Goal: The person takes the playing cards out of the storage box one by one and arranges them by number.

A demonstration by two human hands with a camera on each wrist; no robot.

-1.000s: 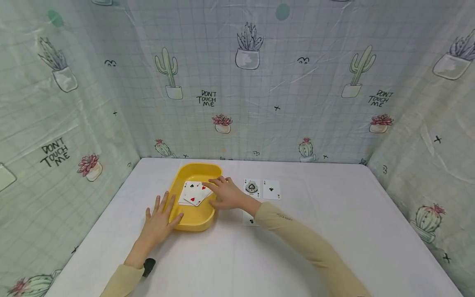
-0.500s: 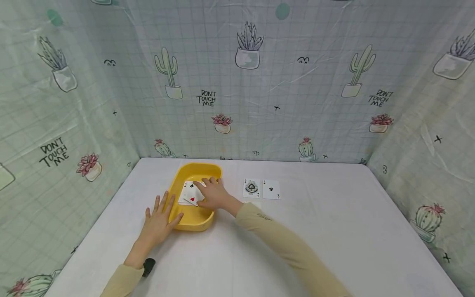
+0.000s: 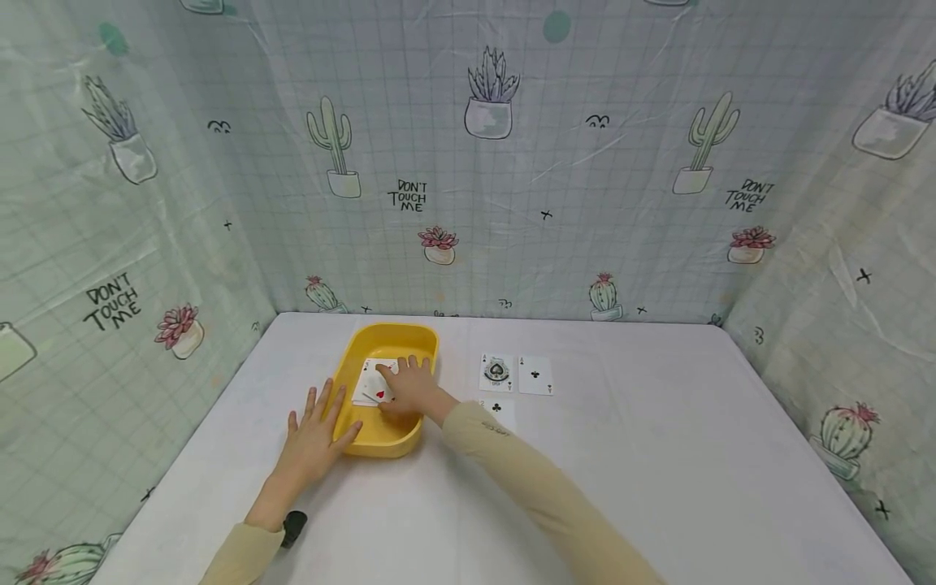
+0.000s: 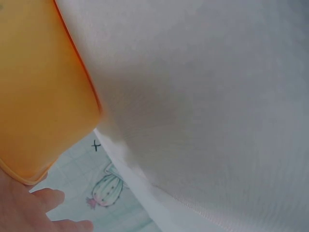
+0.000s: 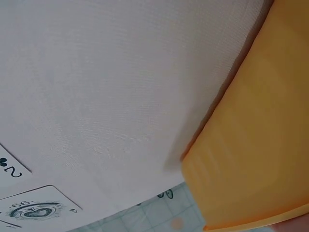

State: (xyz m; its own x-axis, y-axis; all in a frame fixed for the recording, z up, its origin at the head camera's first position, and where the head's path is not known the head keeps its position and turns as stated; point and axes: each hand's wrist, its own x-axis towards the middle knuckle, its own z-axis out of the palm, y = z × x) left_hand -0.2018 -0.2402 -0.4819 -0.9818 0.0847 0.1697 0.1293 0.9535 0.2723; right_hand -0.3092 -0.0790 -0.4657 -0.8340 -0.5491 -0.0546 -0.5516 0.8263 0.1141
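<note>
As the left hand [image 3: 310,439] rests with fingers spread on the left rim of a yellow tray [image 3: 383,448], the right hand [image 3: 411,388] reaches inside over overlapping playing cards [image 3: 371,392], its fingers parted. Neither hand is clenched; whether the right fingertips touch a card is impossible to tell, since the hand covers part of the pile. A red heart shows on one card, its rank too small to read. On the white table [image 3: 695,455], right of the tray, an ace of spades [image 3: 495,372] lies just beside an ace of clubs [image 3: 535,375]; a third card [image 3: 496,409] sits nearer the person, its lower part hidden by the tan right sleeve [image 3: 534,479]. A dark object [image 3: 295,528] at the left wrist is partly covered and hard to make out. Both wrist views crop the tray; the right one barely catches the hand.
</note>
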